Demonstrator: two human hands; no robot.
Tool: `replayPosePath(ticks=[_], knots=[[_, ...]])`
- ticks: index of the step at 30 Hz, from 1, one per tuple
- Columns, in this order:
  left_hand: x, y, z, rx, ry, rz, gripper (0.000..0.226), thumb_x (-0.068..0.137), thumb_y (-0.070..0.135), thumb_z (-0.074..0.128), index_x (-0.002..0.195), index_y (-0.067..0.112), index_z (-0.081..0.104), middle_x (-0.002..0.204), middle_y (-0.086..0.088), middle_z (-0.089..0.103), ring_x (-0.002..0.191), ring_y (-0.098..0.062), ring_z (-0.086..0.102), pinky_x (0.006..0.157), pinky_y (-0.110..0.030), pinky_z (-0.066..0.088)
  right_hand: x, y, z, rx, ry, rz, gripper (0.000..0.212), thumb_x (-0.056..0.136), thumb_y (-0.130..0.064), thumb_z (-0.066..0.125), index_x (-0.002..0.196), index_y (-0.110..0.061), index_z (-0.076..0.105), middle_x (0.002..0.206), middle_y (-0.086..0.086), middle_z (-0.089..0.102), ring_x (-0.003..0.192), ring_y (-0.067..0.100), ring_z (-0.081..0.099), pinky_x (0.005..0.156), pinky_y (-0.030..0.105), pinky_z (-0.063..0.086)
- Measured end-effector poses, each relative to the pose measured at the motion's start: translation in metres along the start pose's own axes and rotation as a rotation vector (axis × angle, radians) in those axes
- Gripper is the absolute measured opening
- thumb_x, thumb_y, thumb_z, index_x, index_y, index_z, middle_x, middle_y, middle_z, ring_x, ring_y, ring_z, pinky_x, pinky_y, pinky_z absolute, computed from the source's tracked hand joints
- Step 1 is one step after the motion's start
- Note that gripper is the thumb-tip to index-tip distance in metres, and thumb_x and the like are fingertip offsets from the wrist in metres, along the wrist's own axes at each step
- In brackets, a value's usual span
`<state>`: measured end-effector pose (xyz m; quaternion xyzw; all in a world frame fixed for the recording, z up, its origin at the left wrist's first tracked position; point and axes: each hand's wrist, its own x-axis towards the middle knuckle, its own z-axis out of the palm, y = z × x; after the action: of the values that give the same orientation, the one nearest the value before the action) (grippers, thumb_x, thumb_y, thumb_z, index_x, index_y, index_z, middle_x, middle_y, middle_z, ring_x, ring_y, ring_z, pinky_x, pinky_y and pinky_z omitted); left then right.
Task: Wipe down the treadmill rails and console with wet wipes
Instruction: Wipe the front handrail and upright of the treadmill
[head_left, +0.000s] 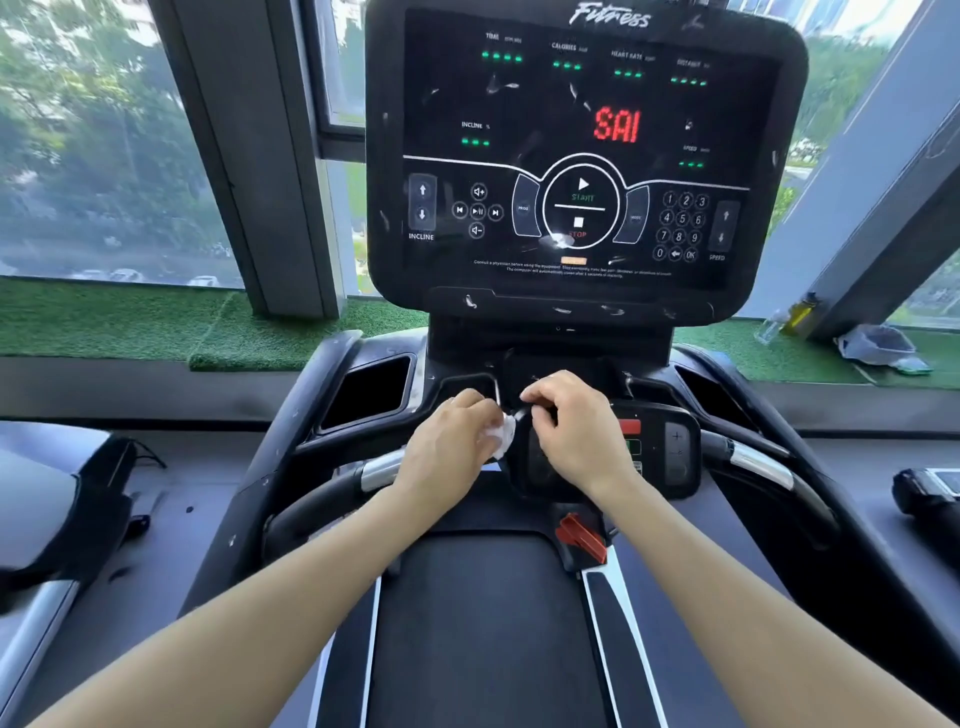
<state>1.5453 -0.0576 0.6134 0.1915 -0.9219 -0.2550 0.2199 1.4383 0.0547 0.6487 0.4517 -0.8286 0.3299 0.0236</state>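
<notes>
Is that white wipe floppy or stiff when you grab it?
Probably floppy: the wipe looks scrunched between the left hand and right hand. Likely light too, since fingertips alone seem to hold it.

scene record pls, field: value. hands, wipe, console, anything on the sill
left hand: grips a bunched white wet wipe
right hand: fingers curled over the handlebar control pad, pinching something small by the wipe; cannot tell what
console: lit, red "SAI", green dashes, smudges on the screen
safety clip: red, below the control pad
sill right: bottle, crumpled bag on green turf
belt: between the forearms
</notes>
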Motion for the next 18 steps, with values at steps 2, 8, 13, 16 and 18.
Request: replayPosePath(ticks=[2,8,13,16,18], knots=[[-0.003,-0.002,0.002,0.056,0.008,0.076,0.007,0.087,0.012,0.061,0.092,0.015,0.064,0.095,0.005,0.056,0.091,-0.017,0.053,0.064,-0.030,0.039,0.000,0.000,0.002,-0.005,0.002,-0.003,0.019,0.087,-0.002,0.053,0.095,-0.008,0.068,0.100,0.001,0.063,0.095,0.019,0.058,0.081,0.037,0.050],[0.002,0.007,0.003,0.036,0.045,-0.015,0.011,0.085,0.007,0.059,0.082,0.016,0.062,0.086,0.008,0.053,0.079,-0.012,0.048,0.060,-0.029,0.036,0.000,0.004,0.006,0.006,0.021,-0.017,0.019,0.086,-0.001,0.052,0.092,-0.009,0.068,0.098,-0.001,0.063,0.095,0.019,0.057,0.077,0.033,0.049],[0.024,0.009,-0.001,-0.183,-0.048,-0.294,0.016,0.080,0.006,0.064,0.073,0.019,0.061,0.069,0.011,0.055,0.061,-0.007,0.050,0.064,-0.022,0.040,0.006,0.002,0.005,-0.029,-0.008,0.015,0.019,0.088,-0.005,0.050,0.092,-0.008,0.068,0.101,0.001,0.063,0.096,0.020,0.054,0.078,0.034,0.047],[0.036,0.011,-0.005,-0.202,-0.119,-0.393,0.021,0.084,0.010,0.062,0.067,0.022,0.058,0.067,0.003,0.059,0.055,-0.011,0.053,0.059,-0.020,0.045,0.006,0.001,0.006,-0.111,-0.035,0.006,0.020,0.090,-0.008,0.047,0.093,-0.007,0.067,0.102,0.000,0.062,0.095,0.019,0.051,0.071,0.029,0.042],[0.035,0.011,-0.004,-0.106,-0.125,-0.348,0.023,0.085,0.009,0.059,0.067,0.023,0.056,0.073,0.004,0.058,0.069,-0.019,0.058,0.065,-0.025,0.046,0.005,0.001,0.007,-0.145,-0.029,-0.004,0.021,0.090,-0.009,0.046,0.093,-0.007,0.066,0.102,-0.001,0.062,0.094,0.018,0.050,0.068,0.028,0.040]])
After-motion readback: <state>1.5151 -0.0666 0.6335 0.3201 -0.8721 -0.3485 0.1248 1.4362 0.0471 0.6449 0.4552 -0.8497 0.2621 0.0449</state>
